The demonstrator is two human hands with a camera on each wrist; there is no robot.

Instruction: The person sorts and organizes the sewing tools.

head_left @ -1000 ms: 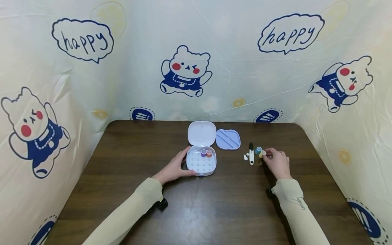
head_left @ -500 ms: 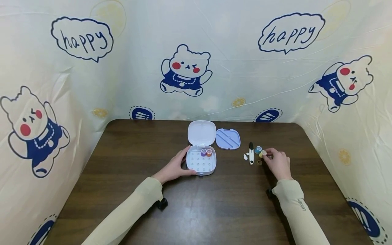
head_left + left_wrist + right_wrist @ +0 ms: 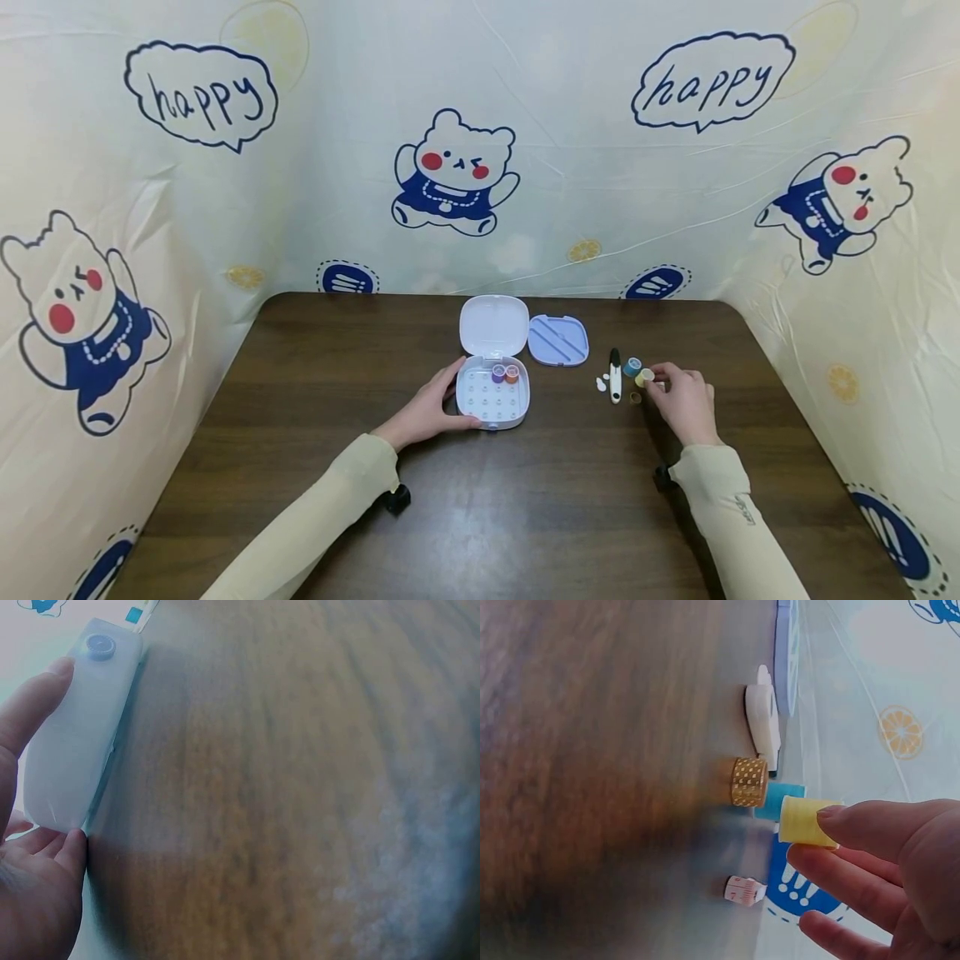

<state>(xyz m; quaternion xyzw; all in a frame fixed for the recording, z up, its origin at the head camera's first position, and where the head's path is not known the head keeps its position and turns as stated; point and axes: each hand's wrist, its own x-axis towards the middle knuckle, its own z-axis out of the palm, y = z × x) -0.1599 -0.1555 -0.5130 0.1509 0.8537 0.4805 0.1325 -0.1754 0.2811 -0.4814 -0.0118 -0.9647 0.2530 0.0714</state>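
Box (image 3: pixel 491 407) sits open, holding purple spool (image 3: pixel 498 374) and orange spool (image 3: pixel 512 375) side by side at back; left hand (image 3: pixel 422 412) grips its left side. Right hand (image 3: pixel 684 407) pinches yellow spool (image 3: pixel 799 823), small, plain, cylindrical, right of the box and just beside blue spool (image 3: pixel 633 367).

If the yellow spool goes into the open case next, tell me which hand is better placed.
The right hand, I'd say: it pinches the yellow spool, while the left hand holds the open case, away from that spool.
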